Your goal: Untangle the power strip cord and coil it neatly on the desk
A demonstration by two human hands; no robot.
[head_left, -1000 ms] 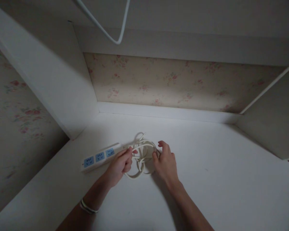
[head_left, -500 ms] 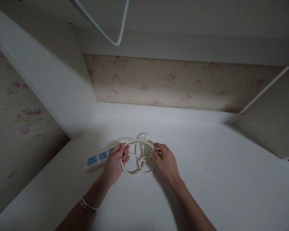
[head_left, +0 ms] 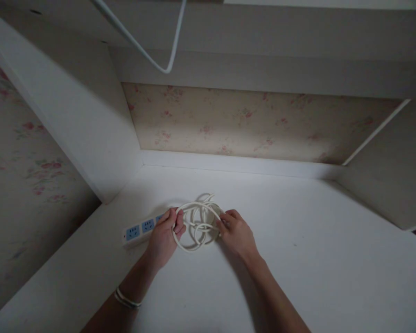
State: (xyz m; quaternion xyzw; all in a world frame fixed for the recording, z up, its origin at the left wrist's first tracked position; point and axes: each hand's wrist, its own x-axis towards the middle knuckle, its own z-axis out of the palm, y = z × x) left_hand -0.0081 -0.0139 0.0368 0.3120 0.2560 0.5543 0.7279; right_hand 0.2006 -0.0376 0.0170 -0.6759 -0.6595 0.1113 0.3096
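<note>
A white power cord [head_left: 198, 203] lies in loose, tangled loops between my two hands, just above the white desk top. My left hand [head_left: 164, 236] is closed round the left side of the loops, with the cord pinched between thumb and fingers. On the right side, my right hand [head_left: 236, 232] grips the cord, its fingertips partly hidden by the hand itself. The power strip [head_left: 140, 230], white with blue socket faces, lies on the desk left of the loops. My left hand covers its right end.
The white desk top [head_left: 315, 249] spreads around the hands. Behind it stand a low white ledge [head_left: 229, 162] and a flowered wall [head_left: 225, 120]. A white side panel [head_left: 86, 120] rises at left. Overhead hangs a thin white cable or rod [head_left: 168, 69].
My right hand has shifted slightly left with the cord, and the inner loops have changed shape. My left hand keeps its grip. The view has tilted up slightly.
</note>
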